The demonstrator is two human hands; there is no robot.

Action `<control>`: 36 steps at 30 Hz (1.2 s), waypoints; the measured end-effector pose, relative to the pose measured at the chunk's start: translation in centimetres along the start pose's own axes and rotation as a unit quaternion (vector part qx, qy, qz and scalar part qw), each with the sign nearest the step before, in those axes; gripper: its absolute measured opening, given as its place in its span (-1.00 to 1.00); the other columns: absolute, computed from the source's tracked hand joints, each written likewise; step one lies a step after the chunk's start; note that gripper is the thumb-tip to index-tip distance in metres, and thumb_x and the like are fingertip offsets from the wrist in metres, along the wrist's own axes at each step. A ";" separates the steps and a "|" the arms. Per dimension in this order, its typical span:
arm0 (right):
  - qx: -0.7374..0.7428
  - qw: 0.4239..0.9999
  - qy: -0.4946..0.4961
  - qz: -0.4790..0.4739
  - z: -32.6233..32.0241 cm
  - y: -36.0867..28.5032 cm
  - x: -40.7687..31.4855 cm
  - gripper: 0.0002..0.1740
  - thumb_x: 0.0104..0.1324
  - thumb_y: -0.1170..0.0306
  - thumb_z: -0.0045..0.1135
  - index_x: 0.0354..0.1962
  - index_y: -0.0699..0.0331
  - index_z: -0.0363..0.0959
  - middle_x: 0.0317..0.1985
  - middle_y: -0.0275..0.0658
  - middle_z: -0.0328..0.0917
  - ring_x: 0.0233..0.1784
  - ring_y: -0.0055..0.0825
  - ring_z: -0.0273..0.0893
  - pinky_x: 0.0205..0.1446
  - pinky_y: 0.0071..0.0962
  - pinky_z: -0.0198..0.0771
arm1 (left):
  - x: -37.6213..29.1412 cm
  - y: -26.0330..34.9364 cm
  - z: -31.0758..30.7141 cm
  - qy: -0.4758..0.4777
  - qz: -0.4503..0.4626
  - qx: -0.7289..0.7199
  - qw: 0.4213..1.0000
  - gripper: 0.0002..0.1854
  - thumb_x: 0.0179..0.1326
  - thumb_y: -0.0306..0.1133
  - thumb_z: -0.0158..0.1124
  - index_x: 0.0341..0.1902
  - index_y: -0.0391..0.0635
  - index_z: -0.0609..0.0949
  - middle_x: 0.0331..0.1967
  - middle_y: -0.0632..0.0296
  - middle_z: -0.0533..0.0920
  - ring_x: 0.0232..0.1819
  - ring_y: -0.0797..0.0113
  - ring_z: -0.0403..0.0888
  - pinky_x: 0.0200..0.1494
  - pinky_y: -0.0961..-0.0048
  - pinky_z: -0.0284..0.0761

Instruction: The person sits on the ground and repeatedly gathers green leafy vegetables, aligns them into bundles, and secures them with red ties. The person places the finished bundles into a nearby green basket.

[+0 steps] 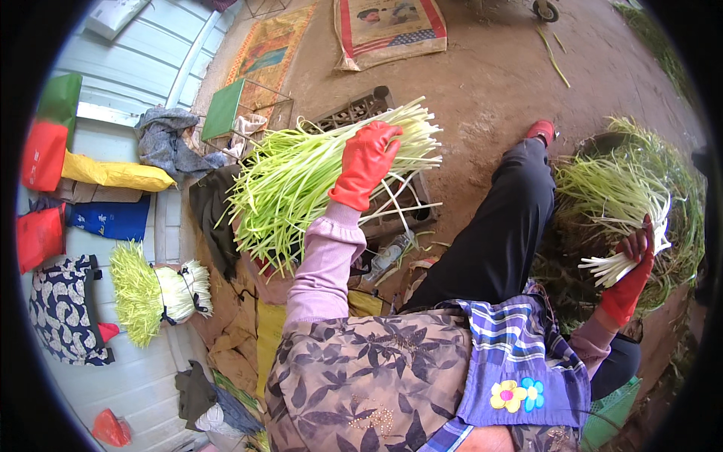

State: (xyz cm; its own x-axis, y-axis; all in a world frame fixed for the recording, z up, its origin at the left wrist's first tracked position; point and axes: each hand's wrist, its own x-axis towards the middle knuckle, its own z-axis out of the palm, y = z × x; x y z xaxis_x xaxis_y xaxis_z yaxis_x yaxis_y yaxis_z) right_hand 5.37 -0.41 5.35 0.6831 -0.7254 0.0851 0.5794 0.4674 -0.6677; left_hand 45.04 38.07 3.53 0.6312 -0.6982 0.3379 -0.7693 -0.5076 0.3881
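Note:
My left hand, in a red rubber glove, lies with curled fingers on a large pile of pale green leafy stalks with white ends. Whether it grips any of them cannot be told. The pile rests across a dark plastic crate, and a few loose stalks stick out past its near side. At the right, my red-gloved right hand, its fingertips dark with dirt, is closed around a small bunch of white-stemmed stalks. Beneath and behind that hand spreads a heap of greener, untrimmed stalks.
A tied bundle of stalks stands by the pale panelled wall at left. Near it are a green-topped stool and a grey cloth. A plastic bottle lies beside the crate. A printed sack lies on the dirt floor.

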 end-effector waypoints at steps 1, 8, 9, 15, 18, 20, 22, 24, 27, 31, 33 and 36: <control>0.027 0.999 -0.042 0.017 0.3 -0.1 -0.1 -0.43 0.45 0.42 -0.10 0.31 0.58 0.05 -0.50 -0.53 0.08 -0.54 -0.83 0.06 -0.45 -0.77 0.12 | -0.3 -0.7 0.4 0.008 0.011 0.030 0.999 -0.72 0.11 -0.29 0.38 -0.07 0.00 0.65 -0.20 0.20 0.64 -0.19 0.20 0.63 -0.24 0.36 0.55; 0.000 0.998 0.016 -0.060 3.0 -0.5 -1.3 -0.39 0.41 0.38 0.06 0.27 0.54 0.09 -0.55 -0.56 0.14 -0.64 -0.88 0.08 -0.53 -0.77 0.10 | -0.1 -1.8 2.0 -0.032 -0.149 -0.058 0.987 -0.81 0.12 -0.18 0.37 -0.28 0.00 0.71 -0.39 0.17 0.69 -0.39 0.24 0.66 -0.35 0.33 0.52; 0.015 0.995 -0.067 -0.068 3.6 -1.3 -1.5 -0.34 0.39 0.38 0.10 0.29 0.55 0.05 -0.54 -0.56 0.16 -0.63 -0.88 0.10 -0.52 -0.77 0.12 | 0.2 -1.6 1.7 -0.028 -0.177 -0.093 0.979 -0.81 0.12 -0.18 0.38 -0.27 0.00 0.72 -0.41 0.17 0.69 -0.42 0.28 0.67 -0.38 0.36 0.51; -0.027 0.969 -0.086 -0.229 8.8 -13.4 -8.1 -0.48 0.53 0.39 -0.28 0.34 0.46 -0.03 -0.67 -0.54 0.21 -0.75 -0.81 0.08 -0.58 -0.75 0.16 | 3.1 4.3 0.0 0.054 -0.136 -0.308 0.940 -0.88 0.25 -0.42 0.31 -0.18 -0.12 0.71 -0.32 0.24 0.72 -0.42 0.51 0.61 -0.39 0.51 0.50; -0.099 0.922 -0.161 -0.337 10.1 -20.1 -13.4 -0.42 0.52 0.35 -0.23 0.37 0.43 -0.09 -0.71 -0.56 0.25 -0.75 -0.84 0.12 -0.54 -0.78 0.17 | 5.5 12.7 2.6 0.026 0.022 -0.305 0.952 -0.66 0.28 -0.52 0.22 0.12 -0.06 0.60 -0.12 0.23 0.68 -0.33 0.53 0.58 -0.24 0.53 0.51; -0.145 0.892 -0.155 -0.400 9.7 -23.3 -16.5 -0.40 0.51 0.33 -0.21 0.39 0.39 -0.11 -0.71 -0.58 0.26 -0.71 -0.84 0.14 -0.48 -0.76 0.21 | 6.5 18.5 4.3 -0.055 0.043 -0.304 0.950 -0.47 0.28 -0.55 0.19 0.34 0.00 0.44 0.03 0.21 0.63 -0.21 0.54 0.56 -0.11 0.55 0.49; -0.145 0.872 -0.161 -0.439 8.1 -25.5 -18.6 -0.38 0.51 0.32 -0.19 0.41 0.35 -0.12 -0.71 -0.60 0.26 -0.66 -0.84 0.16 -0.42 -0.74 0.24 | 7.2 24.8 6.9 -0.122 0.145 -0.360 0.913 -0.58 0.25 -0.52 0.24 0.20 -0.07 0.55 -0.02 0.18 0.66 -0.14 0.42 0.61 -0.05 0.48 0.52; -0.061 0.879 -0.157 -0.446 4.9 -26.9 -19.4 -0.41 0.51 0.34 -0.21 0.40 0.36 -0.08 -0.67 -0.58 0.27 -0.65 -0.81 0.15 -0.38 -0.69 0.27 | 7.0 30.9 9.5 -0.222 0.244 -0.373 0.867 -0.64 0.25 -0.51 0.25 0.14 -0.10 0.59 -0.08 0.18 0.67 -0.09 0.42 0.63 0.01 0.48 0.52; 0.198 0.875 -0.078 -0.435 -2.4 -26.5 -18.8 -0.50 0.50 0.40 -0.21 0.32 0.42 0.09 -0.60 -0.51 0.25 -0.65 -0.75 0.15 -0.36 -0.66 0.28 | 5.4 40.3 14.2 -0.304 0.336 -0.342 0.823 -0.71 0.24 -0.50 0.25 0.05 -0.12 0.64 -0.14 0.14 0.68 -0.13 0.40 0.65 -0.02 0.50 0.54; 0.253 0.922 -0.100 -0.275 -12.0 -21.2 -20.6 -0.68 0.48 0.51 -0.29 0.06 0.49 0.35 -0.60 -0.45 0.21 -0.61 -0.70 0.16 -0.44 -0.64 0.22 | 2.3 51.3 22.5 -0.276 0.450 -0.299 0.795 -0.77 0.25 -0.31 0.25 -0.06 -0.06 0.68 -0.16 0.05 0.68 -0.14 0.07 0.66 -0.11 0.31 0.56; 0.347 0.886 -0.015 -0.307 -14.2 -18.8 -22.5 -0.65 0.51 0.48 -0.35 0.06 0.53 0.34 -0.64 -0.46 0.18 -0.64 -0.69 0.15 -0.46 -0.65 0.21 | 0.1 53.9 26.5 -0.340 0.415 -0.213 0.816 -0.67 0.24 -0.13 0.26 -0.05 -0.07 0.66 -0.13 0.04 0.67 -0.10 0.01 0.64 -0.05 0.24 0.54; 0.316 0.878 0.005 -0.359 -15.7 -19.1 -24.3 -0.63 0.53 0.43 -0.31 0.07 0.53 0.34 -0.68 -0.49 0.13 -0.67 -0.71 0.12 -0.51 -0.67 0.17 | -2.7 57.9 32.0 -0.268 0.384 -0.111 0.876 -0.49 0.11 0.09 0.32 -0.06 -0.08 0.64 -0.12 0.06 0.65 -0.09 0.04 0.62 -0.02 0.18 0.52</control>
State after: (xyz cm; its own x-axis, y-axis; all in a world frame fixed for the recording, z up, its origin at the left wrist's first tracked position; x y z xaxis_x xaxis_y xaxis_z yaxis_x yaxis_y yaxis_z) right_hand -29.25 0.31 4.44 0.0379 -0.9507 0.3077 0.9923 0.0720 0.1004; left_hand -4.39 -5.61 -2.33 -0.2482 -0.9580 0.1434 -0.8711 0.2855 0.3996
